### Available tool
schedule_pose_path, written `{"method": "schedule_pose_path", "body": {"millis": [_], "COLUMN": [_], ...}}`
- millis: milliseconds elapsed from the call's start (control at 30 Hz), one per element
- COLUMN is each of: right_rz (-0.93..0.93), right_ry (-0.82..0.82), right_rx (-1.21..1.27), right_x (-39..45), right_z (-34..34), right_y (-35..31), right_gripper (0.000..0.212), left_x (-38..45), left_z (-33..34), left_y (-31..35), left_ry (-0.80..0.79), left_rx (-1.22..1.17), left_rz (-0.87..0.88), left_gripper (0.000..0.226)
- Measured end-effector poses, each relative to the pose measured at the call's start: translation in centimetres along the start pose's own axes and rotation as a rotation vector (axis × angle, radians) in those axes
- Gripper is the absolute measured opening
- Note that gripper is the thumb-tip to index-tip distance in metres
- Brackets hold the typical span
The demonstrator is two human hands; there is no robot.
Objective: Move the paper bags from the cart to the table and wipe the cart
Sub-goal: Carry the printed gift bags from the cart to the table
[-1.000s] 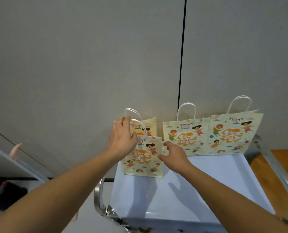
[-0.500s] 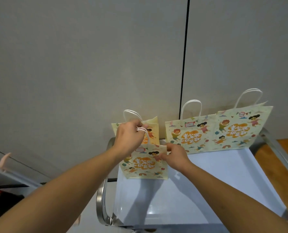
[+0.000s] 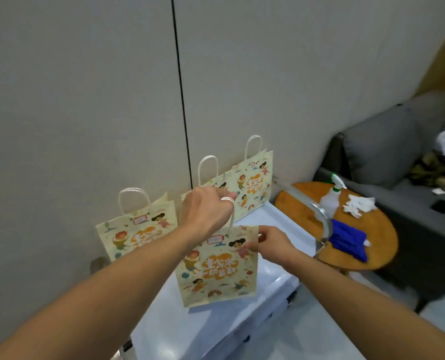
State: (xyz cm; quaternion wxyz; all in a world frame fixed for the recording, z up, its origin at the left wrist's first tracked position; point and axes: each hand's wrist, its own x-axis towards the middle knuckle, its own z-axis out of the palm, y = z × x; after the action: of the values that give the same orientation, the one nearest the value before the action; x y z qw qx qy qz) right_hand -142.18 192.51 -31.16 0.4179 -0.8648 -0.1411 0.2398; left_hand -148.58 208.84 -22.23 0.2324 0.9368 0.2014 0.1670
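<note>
My left hand point(image 3: 207, 210) grips the white handles of a cream paper bag point(image 3: 217, 266) printed with cartoon children, and the bag hangs just above the cart top point(image 3: 273, 229). My right hand point(image 3: 270, 242) pinches that bag's upper right edge. Three more printed bags stand along the wall on the cart: one at the left point(image 3: 135, 229), one partly hidden behind my left hand point(image 3: 211, 183), and one at the far right point(image 3: 252, 183).
A round wooden table point(image 3: 367, 258) stands to the right of the cart, beyond its curved metal handle point(image 3: 317, 214). On it lie a spray bottle point(image 3: 330, 201), a blue cloth point(image 3: 348, 240) and white gloves point(image 3: 359, 205). A grey sofa point(image 3: 387, 152) sits behind.
My left hand closed on the front bag's handles and lifted the bag toward me. The view swung right, bringing the round table and sofa into sight.
</note>
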Motion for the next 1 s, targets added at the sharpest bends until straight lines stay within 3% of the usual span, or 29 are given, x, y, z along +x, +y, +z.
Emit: {"method": "schedule_pose_path", "body": {"millis": [200, 300, 400, 567, 1000], "right_rz": [0.174, 0.241, 0.321, 0.387, 0.665], "right_ry": [0.235, 0.368, 0.524, 0.731, 1.114], "right_rx": [0.139, 0.207, 0.271, 0.371, 0.635], "right_x": [-10.2, -15.6, -20.7, -29.4, -56.1], "right_z": [-4.9, -7.0, -9.2, -12.2, -14.7], "right_y": [6.3, 9.0, 12.0, 16.8, 34.0], "right_gripper": [0.023, 0.016, 0.023, 0.029, 0.021], "left_x": [-4.3, -7.2, -10.0, -16.0, -41.8], "left_z": [2.5, 3.3, 4.3, 6.4, 15.1], "left_y": [8.2, 12.8, 17.7, 25.7, 43.9], "left_ry": [-0.163, -0.240, -0.319, -0.418, -0.832], "left_rx": [-0.092, -0.124, -0.144, -0.207, -0.221], "left_rz": [0.305, 0.455, 0.595, 0.761, 1.132], "left_gripper": [0.053, 0.041, 0.031, 0.038, 0.024]}}
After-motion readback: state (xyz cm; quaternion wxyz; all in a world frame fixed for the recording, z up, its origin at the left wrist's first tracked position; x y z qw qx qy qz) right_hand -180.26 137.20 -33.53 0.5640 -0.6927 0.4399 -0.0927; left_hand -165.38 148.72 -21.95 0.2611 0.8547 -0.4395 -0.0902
